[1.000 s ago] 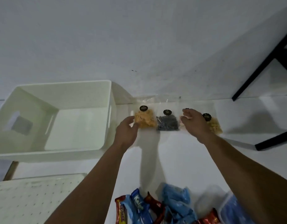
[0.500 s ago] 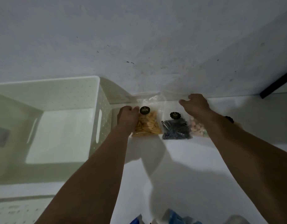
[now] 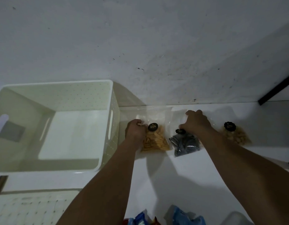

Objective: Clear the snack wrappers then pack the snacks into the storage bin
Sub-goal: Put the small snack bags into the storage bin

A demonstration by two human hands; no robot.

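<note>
The empty white storage bin (image 3: 112,98) stands at the left against the wall. Right of it, clear snack bags with black round labels lie in a row: a yellow-stick bag (image 3: 156,142), a dark-snack bag (image 3: 186,143) and a tan-snack bag (image 3: 236,135). My left hand (image 3: 135,130) grips the left edge of the yellow-stick bag. My right hand (image 3: 197,122) is curled over clear plastic just right of the dark bag's label. My forearm hides which bag that plastic belongs to.
A dotted white lid (image 3: 26,208) lies at the lower left. Blue and red wrapped snacks (image 3: 184,216) and a clear container (image 3: 236,218) sit at the bottom edge. A black bar (image 3: 277,88) slants at the right. The wall is just behind the bags.
Both hands have moved further back over the row and closed on the bags' clear plastic. The view has tilted up, so the wrapped snacks slid to the bottom edge.
</note>
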